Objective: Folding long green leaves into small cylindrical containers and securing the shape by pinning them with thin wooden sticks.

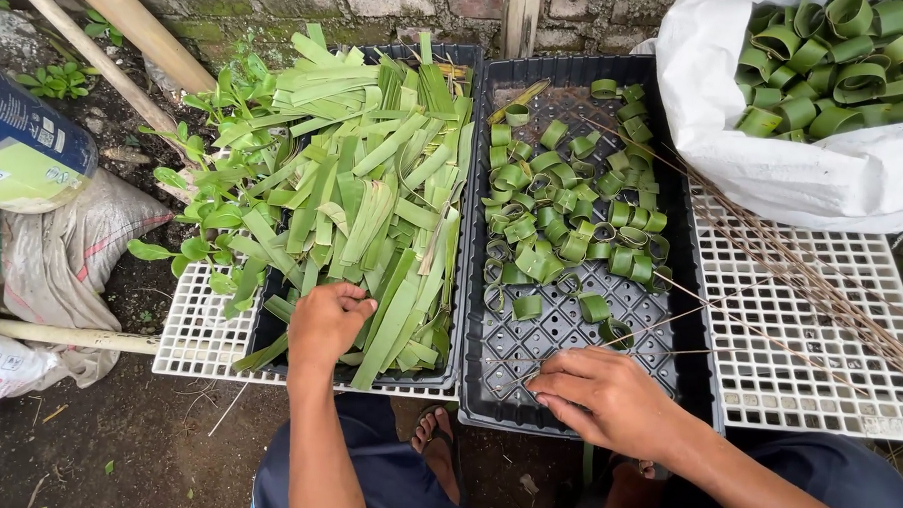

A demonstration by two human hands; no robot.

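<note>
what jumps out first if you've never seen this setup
The heap of flat green leaf strips filling the left black tray, with the left hand on them. Beside it, the right tray holds small leaf rings, where the right hand works; a white sack holds more.

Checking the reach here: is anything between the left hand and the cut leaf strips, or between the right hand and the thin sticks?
Nothing visible. The left hand already rests on the leaf strips in the left black tray. The right hand lies in the right black tray, fingertips at the near ends of the thin sticks.
</note>
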